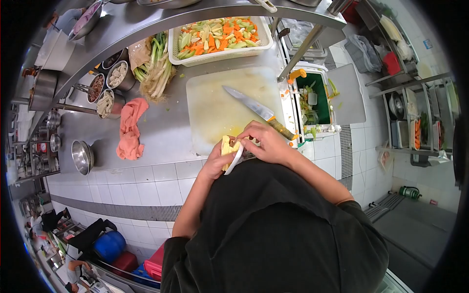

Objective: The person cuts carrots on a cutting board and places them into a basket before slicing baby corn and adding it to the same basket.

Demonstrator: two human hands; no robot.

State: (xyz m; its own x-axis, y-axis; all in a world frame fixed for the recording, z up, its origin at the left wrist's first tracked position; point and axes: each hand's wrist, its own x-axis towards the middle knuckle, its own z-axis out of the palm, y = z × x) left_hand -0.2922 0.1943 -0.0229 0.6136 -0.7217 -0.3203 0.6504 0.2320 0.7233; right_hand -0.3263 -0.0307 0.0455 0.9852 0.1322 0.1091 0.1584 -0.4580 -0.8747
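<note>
My left hand (215,163) is closed around a bundle of pale yellow pieces (228,150) at the front edge of the cutting board. A white strip (234,160) lies along the bundle's right side. My right hand (260,140) pinches at the top of this strip, close to the bundle. Behind my hands is the white cutting board (210,95), stained yellow. A large knife (249,103) rests on it, blade toward the back left, its dark handle (282,129) over the board's right edge.
At the back stands a white basket (220,56) of cut orange and green vegetables. Spring onions (156,73), a pink cloth (131,129), metal containers (120,78) and bowls (82,157) are on the left. A green-lined bin (318,100) stands right. A metal shelf (146,17) overhangs the counter.
</note>
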